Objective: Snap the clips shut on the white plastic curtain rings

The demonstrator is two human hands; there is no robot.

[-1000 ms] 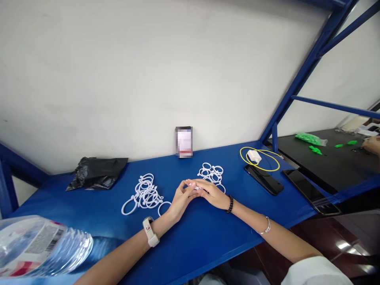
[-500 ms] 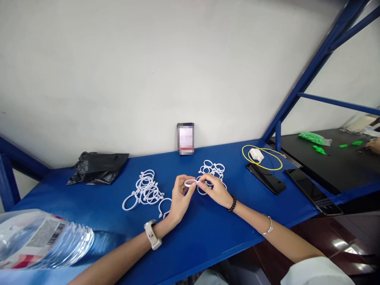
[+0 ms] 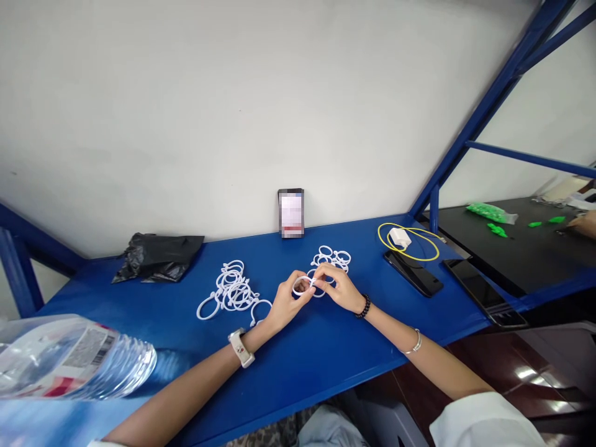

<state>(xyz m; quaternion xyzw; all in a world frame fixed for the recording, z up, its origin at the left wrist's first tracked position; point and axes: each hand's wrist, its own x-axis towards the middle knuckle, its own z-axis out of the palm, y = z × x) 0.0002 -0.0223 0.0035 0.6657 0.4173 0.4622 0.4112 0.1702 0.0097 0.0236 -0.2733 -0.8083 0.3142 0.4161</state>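
Over the blue table [image 3: 326, 360], my left hand [image 3: 285, 303] and my right hand [image 3: 339, 287] meet and pinch one white plastic ring [image 3: 303, 286] between their fingertips. The ring stands lifted slightly off the table top. A heap of white rings [image 3: 231, 291] lies to the left of my left hand. A smaller cluster of white rings [image 3: 333, 259] lies just behind my right hand. My left wrist wears a white watch; my right wrist wears a dark bead bracelet.
A phone [image 3: 291, 213] leans on the wall. A black bag [image 3: 158, 257] lies at back left, a clear water bottle [image 3: 69, 365] near left. A charger with yellow cable [image 3: 406, 241] and two dark phones [image 3: 413, 272] lie right. Another person's hand [image 3: 585, 223] is on the black table.
My hands went from clasped low over the table to holding a ring up between the fingertips, now slightly farther back. The camera view tilted a little.
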